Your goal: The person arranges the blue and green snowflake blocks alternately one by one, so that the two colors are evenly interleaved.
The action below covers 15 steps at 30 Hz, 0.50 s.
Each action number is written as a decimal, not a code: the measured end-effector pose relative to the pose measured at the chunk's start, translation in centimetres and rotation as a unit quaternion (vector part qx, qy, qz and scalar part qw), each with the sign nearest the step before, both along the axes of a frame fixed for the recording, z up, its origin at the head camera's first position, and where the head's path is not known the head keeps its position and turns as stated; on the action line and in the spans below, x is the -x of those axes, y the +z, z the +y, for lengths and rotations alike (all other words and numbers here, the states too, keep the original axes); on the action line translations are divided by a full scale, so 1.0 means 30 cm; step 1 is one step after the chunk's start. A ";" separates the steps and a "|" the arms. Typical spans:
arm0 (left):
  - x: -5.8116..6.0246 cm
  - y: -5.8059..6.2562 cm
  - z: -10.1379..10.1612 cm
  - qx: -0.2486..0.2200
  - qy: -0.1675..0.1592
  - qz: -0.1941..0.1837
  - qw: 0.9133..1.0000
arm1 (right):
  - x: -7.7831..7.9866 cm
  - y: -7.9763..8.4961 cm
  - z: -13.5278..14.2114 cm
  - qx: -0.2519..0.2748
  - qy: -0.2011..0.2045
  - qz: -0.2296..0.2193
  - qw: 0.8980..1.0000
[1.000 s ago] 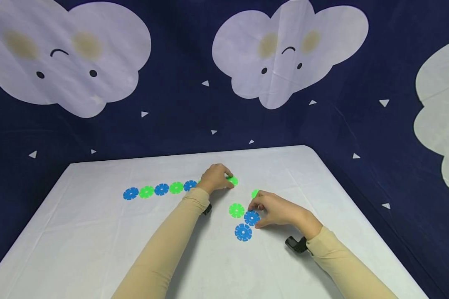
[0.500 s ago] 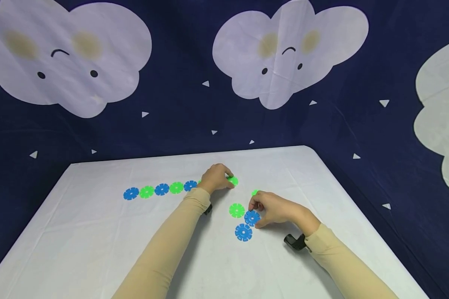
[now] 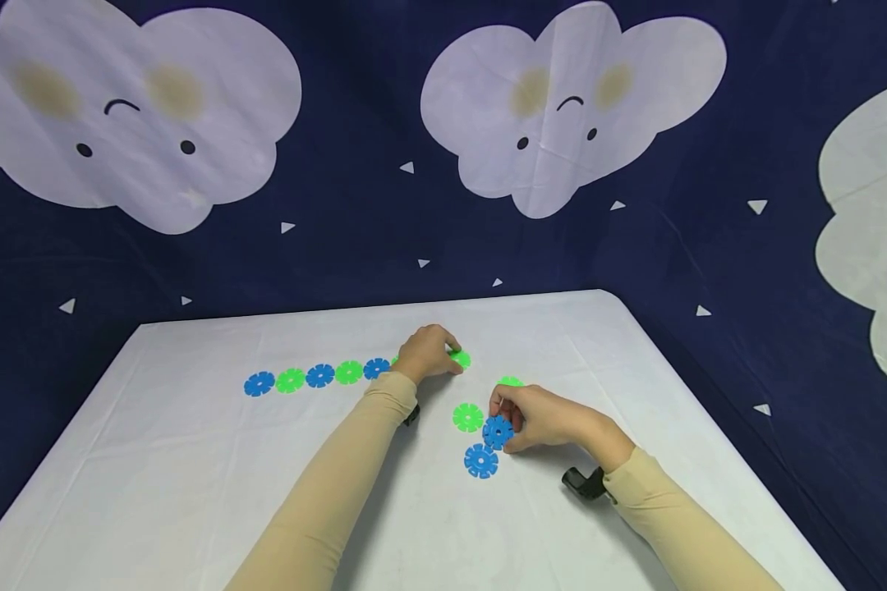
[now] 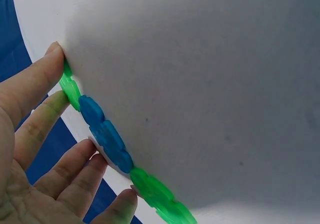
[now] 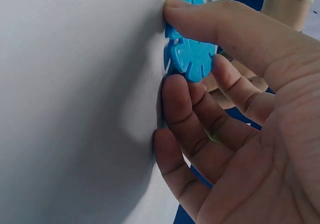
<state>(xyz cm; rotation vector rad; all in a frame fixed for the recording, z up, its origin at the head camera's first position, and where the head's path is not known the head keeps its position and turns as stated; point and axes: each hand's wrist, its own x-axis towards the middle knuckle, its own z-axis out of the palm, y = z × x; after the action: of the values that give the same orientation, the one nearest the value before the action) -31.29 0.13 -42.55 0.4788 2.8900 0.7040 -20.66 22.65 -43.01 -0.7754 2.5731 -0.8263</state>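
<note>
A row of flat, notched snowflake discs, blue and green by turns, starts with a blue disc (image 3: 259, 383) at the left. My left hand (image 3: 427, 351) covers part of it and pinches the green snowflake disc (image 3: 460, 359) at the right end. In the left wrist view that green disc (image 4: 71, 91) is between thumb and fingers, beside a blue disc (image 4: 107, 139). My right hand (image 3: 543, 417) pinches a blue snowflake disc (image 3: 498, 432) by its edges, and it overlaps another blue disc beneath it. The right wrist view shows the thumb on the blue disc (image 5: 192, 58).
A loose green disc (image 3: 468, 417) and a blue disc (image 3: 481, 461) lie close to my right hand. Another green disc (image 3: 511, 381) shows partly behind it. The white table (image 3: 155, 476) meets a dark blue cloud-print cloth (image 3: 355, 246) at its back edge.
My right fingers have shifted slightly at the blue disc, uncovering more of the green disc behind them. The held blue disc sits a little turned. My left hand has stayed in place.
</note>
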 end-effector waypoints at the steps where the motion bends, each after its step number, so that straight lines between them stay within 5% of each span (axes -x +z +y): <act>1: 0.000 0.000 0.000 0.000 0.000 0.000 1.000 | -0.001 -0.001 0.000 0.000 0.001 0.001 1.000; 15: 0.002 -0.004 -0.004 -0.005 -0.006 0.000 1.000 | -0.012 -0.005 0.009 -0.008 0.017 0.020 1.000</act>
<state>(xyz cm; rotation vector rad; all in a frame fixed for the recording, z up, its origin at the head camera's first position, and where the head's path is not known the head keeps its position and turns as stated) -31.36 0.00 -42.66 0.4957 2.8833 0.7165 -20.30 22.93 -43.18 -0.8362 2.5911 -0.7858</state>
